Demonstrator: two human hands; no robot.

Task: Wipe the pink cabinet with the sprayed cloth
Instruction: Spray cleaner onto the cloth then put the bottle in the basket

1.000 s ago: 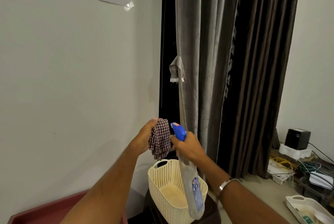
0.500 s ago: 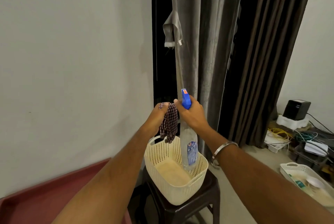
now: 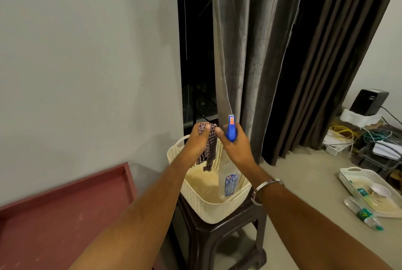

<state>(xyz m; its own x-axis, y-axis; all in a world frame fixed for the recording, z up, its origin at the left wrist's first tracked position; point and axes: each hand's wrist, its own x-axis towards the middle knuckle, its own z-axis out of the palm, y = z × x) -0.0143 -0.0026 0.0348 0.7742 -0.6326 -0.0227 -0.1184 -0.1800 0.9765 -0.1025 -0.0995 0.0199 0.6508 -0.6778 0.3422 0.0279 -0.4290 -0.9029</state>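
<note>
At the lower left corner of the view the pink cabinet (image 3: 58, 215) shows its flat top with a raised rim, standing against the pale wall (image 3: 87, 62); its long edge runs from the lower left up toward the right. Behind the hands hang the grey and dark curtains (image 3: 272, 52). Beside the right end of the cabinet stands a dark stool (image 3: 219, 241), and on its seat rests a cream basket (image 3: 208, 206) with small holes in its walls.

Over the basket the two hands are held close together. The left hand (image 3: 196, 141) has its fingers curled round the checked cloth (image 3: 208, 150), gripping it at the top. The cloth hangs down from the fist, its long axis vertical, and its loose end reaches just inside the far rim of the basket. It does not touch the cabinet.

The right hand (image 3: 236, 145) is closed round the neck of a spray bottle (image 3: 228, 180). The bottle stands nearly upright, its clear body going down into the basket and its blue head (image 3: 231, 128) pointing up, just beside the cloth. A metal bangle (image 3: 264, 189) sits on the right wrist.

On the floor at the right edge lies a second cream tray (image 3: 356, 174) with small things in it, and a plastic bottle (image 3: 363, 213) lies at its near edge.
</note>
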